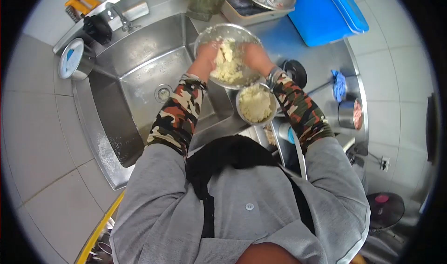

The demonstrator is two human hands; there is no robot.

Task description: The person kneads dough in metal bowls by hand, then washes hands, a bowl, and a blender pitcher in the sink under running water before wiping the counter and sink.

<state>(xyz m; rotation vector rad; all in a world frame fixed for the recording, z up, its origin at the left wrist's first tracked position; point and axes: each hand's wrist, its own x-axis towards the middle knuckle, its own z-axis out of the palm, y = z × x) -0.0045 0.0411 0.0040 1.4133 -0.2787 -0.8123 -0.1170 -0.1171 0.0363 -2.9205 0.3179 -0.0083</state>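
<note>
A round metal bowl [218, 32] stands at the right edge of the sink and holds a pale yellow, crumbly mash [226, 68]. Inside it, my left hand [209, 55] touches the mash from the left side. My right hand [254, 57] is in the bowl too, near its right wall. Motion smears the fingers of both hands, so their grip cannot be made out. Closer to my body is a smaller metal bowl [239, 109], filled with similar pale mash [256, 102]. Camouflage sleeves cover both my forearms.
The steel sink [144, 78] with its faucet [122, 20] lies left. A lidded pot [77, 61] stands on its far-left corner. At the back are a colander [274, 3] and a blue bin [326, 13]. A black round object [295, 73] and blue cloth [339, 85] lie right.
</note>
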